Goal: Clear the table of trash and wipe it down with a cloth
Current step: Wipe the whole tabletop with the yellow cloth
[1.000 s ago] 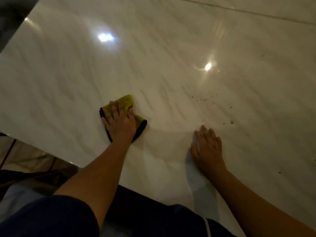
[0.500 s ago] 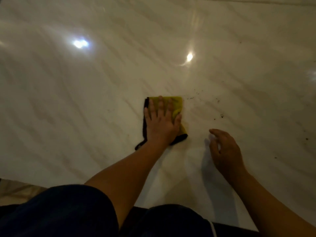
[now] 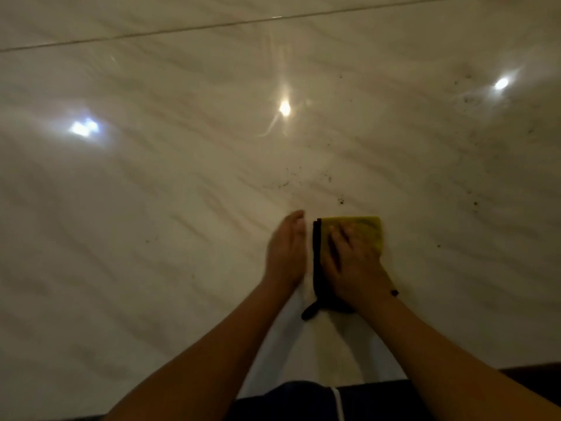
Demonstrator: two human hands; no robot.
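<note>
A yellow cloth with a black edge lies flat on the glossy marble table, near its front edge. My right hand presses down on the cloth, palm flat and fingers spread over it. Just left of the cloth, my left hand rests on the table, fingers straight, holding nothing and blurred by motion. Dark crumbs lie just beyond the cloth, and more specks are scattered to the right.
Further specks dot the far right of the table near a light reflection. A seam line crosses the far side. The table's front edge runs just above my dark clothing.
The cloth slid right under my left hand, then passed to my right hand, which now presses it. My left hand has come off it and sits beside it.
</note>
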